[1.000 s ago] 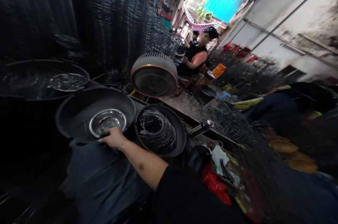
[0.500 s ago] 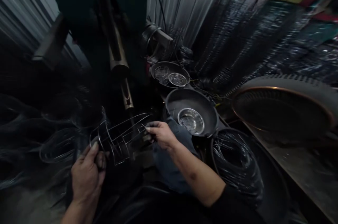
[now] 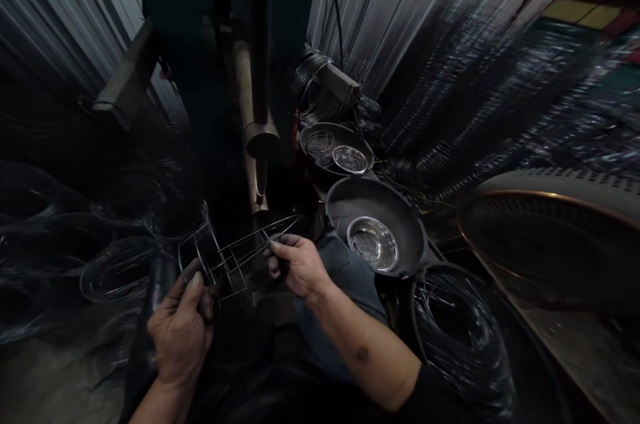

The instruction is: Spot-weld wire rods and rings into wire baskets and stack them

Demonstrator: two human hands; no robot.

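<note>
My left hand point(image 3: 181, 324) is closed on the near left side of a wire frame point(image 3: 235, 244), a light open cage of thin bent metal rods. My right hand point(image 3: 299, 265) pinches a short thin wire piece point(image 3: 265, 235) between thumb and fingertips, at the frame's right part. Whether that piece touches the frame I cannot tell. Just beyond the frame stand the brassy rods point(image 3: 257, 194) of a machine, one above the other. Right of my right hand, a steel bowl point(image 3: 373, 244) holding small wire pieces sits in a dark round pan point(image 3: 345, 201).
Farther back, another pan point(image 3: 327, 127) holds a second bowl and a round wire piece. A wire bundle point(image 3: 467, 337) lies in a pan at the right, below a large round fan-like guard point(image 3: 545, 191). Wire rings point(image 3: 120, 271) are stacked at left; wire racks point(image 3: 460, 77) line the wall.
The view has swung, so the surroundings appear farther right and somewhat lower. My right hand has drawn slightly closer to my left, with the short wire over the frame. Both hands keep their hold.
</note>
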